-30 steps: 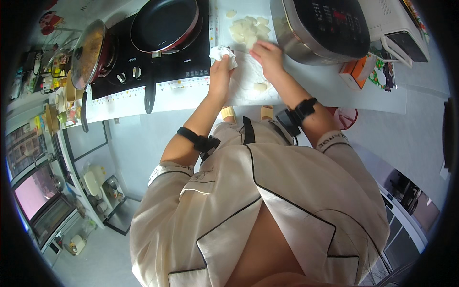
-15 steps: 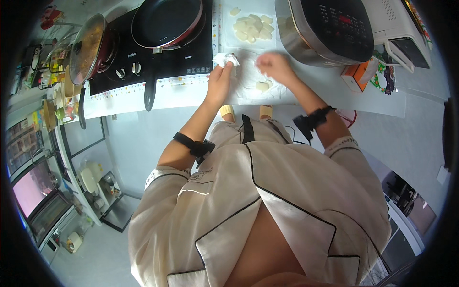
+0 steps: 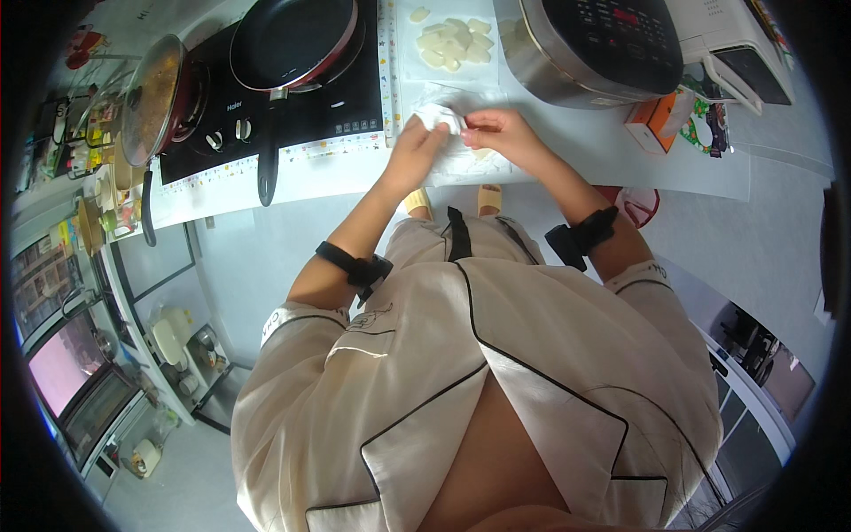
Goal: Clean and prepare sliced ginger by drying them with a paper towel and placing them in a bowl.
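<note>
My left hand is closed around a crumpled white paper towel, which bulges above its fingers. Against the towel's right side is my right hand, thumb and fingertips drawn together. Whatever its fingertips pinch, the towel's edge or a small piece, is too hidden to make out. Under both hands lies a spread sheet of white paper. A pale slice is partly visible on it beneath my right hand. Just beyond, several pale, oval slices are heaped on another white sheet, with one lying apart at the upper left.
On the left is a black cooktop with an uncovered frying pan and a glass-lidded pan; their handles reach toward the counter's front edge. A rice cooker stands right of the slices. Beyond it are an orange box and a white appliance.
My right hand has come left from above the paper to meet the towel, its fingers drawing together. The left hand still grips the towel, now turned more toward the right hand.
</note>
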Demonstrator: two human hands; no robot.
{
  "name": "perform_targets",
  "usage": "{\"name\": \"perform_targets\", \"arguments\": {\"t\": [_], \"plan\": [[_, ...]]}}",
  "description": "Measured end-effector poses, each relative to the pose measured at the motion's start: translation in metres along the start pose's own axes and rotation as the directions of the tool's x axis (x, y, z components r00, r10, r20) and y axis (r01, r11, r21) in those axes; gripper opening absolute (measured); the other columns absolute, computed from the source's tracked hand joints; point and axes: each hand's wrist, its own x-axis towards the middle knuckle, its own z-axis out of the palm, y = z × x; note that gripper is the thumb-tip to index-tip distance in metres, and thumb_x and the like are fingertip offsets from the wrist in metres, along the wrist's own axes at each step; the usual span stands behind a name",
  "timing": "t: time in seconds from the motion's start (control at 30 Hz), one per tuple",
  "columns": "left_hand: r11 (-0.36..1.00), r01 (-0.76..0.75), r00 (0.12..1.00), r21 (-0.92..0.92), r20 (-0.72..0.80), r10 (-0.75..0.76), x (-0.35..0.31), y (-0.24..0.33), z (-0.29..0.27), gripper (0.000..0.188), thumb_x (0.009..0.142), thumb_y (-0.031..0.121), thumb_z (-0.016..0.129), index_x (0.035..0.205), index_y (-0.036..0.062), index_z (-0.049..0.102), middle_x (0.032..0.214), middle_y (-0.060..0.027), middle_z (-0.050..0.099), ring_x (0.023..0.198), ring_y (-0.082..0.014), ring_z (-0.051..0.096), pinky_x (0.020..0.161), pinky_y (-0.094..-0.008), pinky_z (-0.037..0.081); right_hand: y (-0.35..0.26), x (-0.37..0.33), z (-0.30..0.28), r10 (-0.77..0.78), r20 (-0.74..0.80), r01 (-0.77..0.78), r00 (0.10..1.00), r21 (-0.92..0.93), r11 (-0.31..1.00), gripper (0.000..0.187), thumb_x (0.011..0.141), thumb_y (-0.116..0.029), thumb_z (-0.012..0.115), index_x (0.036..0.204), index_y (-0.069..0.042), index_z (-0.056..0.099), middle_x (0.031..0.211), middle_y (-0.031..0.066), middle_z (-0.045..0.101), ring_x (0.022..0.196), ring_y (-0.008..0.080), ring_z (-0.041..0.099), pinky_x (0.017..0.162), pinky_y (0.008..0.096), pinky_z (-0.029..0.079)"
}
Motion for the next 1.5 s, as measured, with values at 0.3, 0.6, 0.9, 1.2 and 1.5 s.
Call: {"name": "perform_targets", "arguments": {"t": [0.3,0.6,0.9,1.2,1.5], "plan": [[0.997,0.064,0.995,-0.039,-0.077,-0.067,0.011,0.024,0.014,0.036,0.105,0.031,0.04,0.11,-0.0004,0.057,0.102,-0.0139,0.062,0.087,-0.02,0.058,0.08,-0.0324,0.047,-0.018,0.004,0.026,0.022,0.023,-0.026,0.999,0.174,0.984,0.026,0.096,-0.016,0.061,0.111,0.006,0.063,0.104,0.012,0.068,0.094,0.0191,0.068,0.084,0.0289,0.055],[0.972,0.04,0.97,-0.233,-0.224,-0.094,0.026,0.03,0.021,0.025,0.096,0.021,0.061,0.114,0.0041,0.065,0.098,-0.0079,0.068,0.075,-0.0117,0.058,0.069,-0.0267,0.05,-0.015,0.014,0.023,-0.014,-0.091,0.021,0.996,0.075,0.997,0.022,0.096,-0.007,0.058,0.114,0.005,0.061,0.105,0.0111,0.067,0.094,0.0178,0.068,0.082,0.0292,0.056],[0.985,0.087,0.983,-0.15,-0.15,-0.11,0.027,0.039,0.01,0.023,0.088,0.005,0.067,0.11,-0.0018,0.068,0.09,-0.0059,0.07,0.081,-0.0108,0.062,0.075,-0.0246,0.05,-0.014,0.022,0.006,-0.327,-0.079,0.265,0.942,-0.428,0.864,0.028,0.083,-0.001,0.068,0.111,0.0,0.063,0.091,0.0107,0.071,0.081,0.0144,0.068,0.072,0.0289,0.054],[0.921,0.094,0.993,-0.379,-0.037,-0.116,0.03,0.048,0.001,0.026,0.086,0.0,0.069,0.11,0.0014,0.06,0.104,-0.0054,0.066,0.092,-0.0112,0.061,0.082,-0.0229,0.047,-0.03,0.012,0.009,-0.192,-0.178,0.185,0.965,-0.056,0.981,0.022,0.094,-0.013,0.064,0.11,0.001,0.066,0.092,0.0111,0.071,0.082,0.0151,0.069,0.069,0.0249,0.055],[0.905,0.115,0.966,-0.409,-0.165,-0.198,0.032,0.031,0.009,0.015,0.09,0.009,0.07,0.103,0.0027,0.065,0.094,-0.0034,0.067,0.085,-0.0099,0.06,0.074,-0.0236,0.049,-0.015,0.024,0.007,-0.362,-0.089,0.336,0.928,-0.22,0.916,0.032,0.087,-0.012,0.072,0.116,0.0,0.063,0.09,0.0082,0.069,0.086,0.0137,0.068,0.073,0.0258,0.055]]}}
